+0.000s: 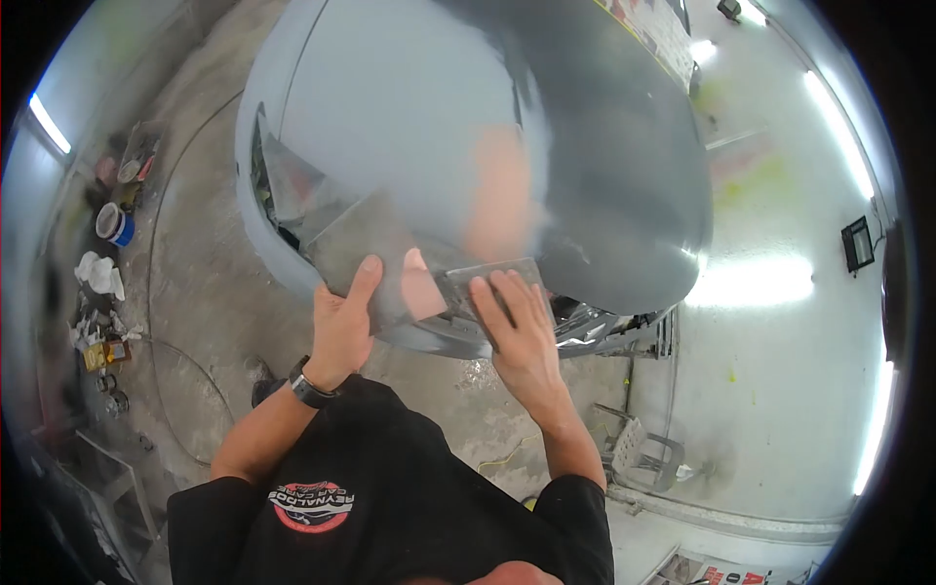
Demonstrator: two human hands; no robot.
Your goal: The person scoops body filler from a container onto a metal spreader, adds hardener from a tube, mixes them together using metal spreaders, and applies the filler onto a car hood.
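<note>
Single head-worn fisheye view, looking steeply down from above the person's black T-shirt (390,507), close to both hands on the grey primed car body panel (409,107); concrete floor (195,283) fills the edges.

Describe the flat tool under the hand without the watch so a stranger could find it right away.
Start at the large grey car body panel filling the top of the view. At its near lower edge, two hands press on it; the right hand lies flat on a thin rectangular grey sheet. Unlike the pinkish filler patch beside it, it has straight edges and square corners.

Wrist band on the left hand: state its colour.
Black, seen in the head view: band on the left hand.
</note>
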